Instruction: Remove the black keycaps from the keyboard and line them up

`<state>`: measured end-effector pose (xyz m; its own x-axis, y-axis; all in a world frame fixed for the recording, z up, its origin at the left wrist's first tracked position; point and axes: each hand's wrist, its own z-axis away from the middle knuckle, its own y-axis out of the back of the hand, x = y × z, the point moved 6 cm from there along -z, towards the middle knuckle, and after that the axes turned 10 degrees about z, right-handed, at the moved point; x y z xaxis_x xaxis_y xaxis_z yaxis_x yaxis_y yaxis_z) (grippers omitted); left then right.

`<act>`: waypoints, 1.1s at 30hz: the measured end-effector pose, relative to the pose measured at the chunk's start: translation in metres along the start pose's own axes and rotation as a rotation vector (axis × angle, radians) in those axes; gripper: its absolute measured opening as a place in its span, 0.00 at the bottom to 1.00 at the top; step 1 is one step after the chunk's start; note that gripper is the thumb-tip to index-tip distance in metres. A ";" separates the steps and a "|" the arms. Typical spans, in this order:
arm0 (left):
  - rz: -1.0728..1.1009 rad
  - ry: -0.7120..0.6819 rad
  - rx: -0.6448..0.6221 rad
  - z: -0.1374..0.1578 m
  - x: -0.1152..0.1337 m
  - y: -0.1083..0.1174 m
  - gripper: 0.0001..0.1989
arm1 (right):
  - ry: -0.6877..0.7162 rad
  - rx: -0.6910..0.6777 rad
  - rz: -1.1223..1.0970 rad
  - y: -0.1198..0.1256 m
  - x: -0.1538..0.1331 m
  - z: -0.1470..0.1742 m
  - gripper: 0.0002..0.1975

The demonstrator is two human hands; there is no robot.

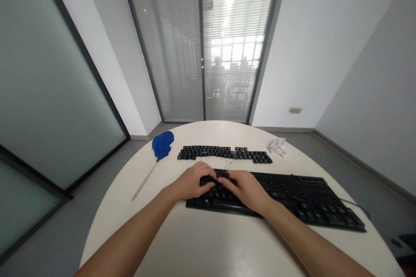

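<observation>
A black keyboard (pixel 286 190) lies at a slant on the table in front of me. My left hand (pixel 195 181) is over its left part, thumb and curled fingers apart, fingertips on or just above the keys. My right hand (pixel 248 186) is beside it, thumb and index finger pinched on a small black tool with two thin wire prongs pointing away, which looks like a keycap puller (pixel 226 165). The fingertips of both hands nearly meet. Fingers partly hide the tool's handle and the keys below. Behind the keyboard, loose black keycaps (pixel 208 151) lie in rows.
On the round pale table (pixel 201 242), a blue cloth (pixel 162 143) lies at the back left near a thin stick (pixel 144 181). Crumpled white tissue (pixel 277 146) is at the back right. The keyboard's cable (pixel 355 204) runs off the right edge. Glass panels and walls surround the table.
</observation>
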<state>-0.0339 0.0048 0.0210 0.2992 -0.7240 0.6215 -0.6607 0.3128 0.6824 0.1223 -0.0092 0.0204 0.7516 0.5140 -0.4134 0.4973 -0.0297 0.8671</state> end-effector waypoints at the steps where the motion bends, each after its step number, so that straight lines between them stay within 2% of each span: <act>1: 0.001 0.003 -0.004 0.000 0.000 0.000 0.07 | -0.035 -0.008 -0.039 -0.001 0.003 -0.001 0.21; 4: 0.007 0.017 -0.019 0.000 0.002 0.000 0.07 | -0.078 -0.030 -0.108 -0.003 0.007 -0.002 0.20; 14: 0.028 0.102 -0.019 -0.005 0.005 -0.010 0.10 | -0.098 -0.003 -0.110 -0.001 0.005 -0.002 0.20; 33: 0.083 0.176 0.006 -0.005 -0.004 -0.017 0.07 | -0.123 -0.010 -0.030 -0.004 0.009 -0.001 0.20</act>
<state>-0.0206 0.0056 0.0086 0.3587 -0.5774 0.7334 -0.6921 0.3627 0.6241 0.1264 -0.0032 0.0134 0.7841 0.4054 -0.4699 0.5167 -0.0072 0.8561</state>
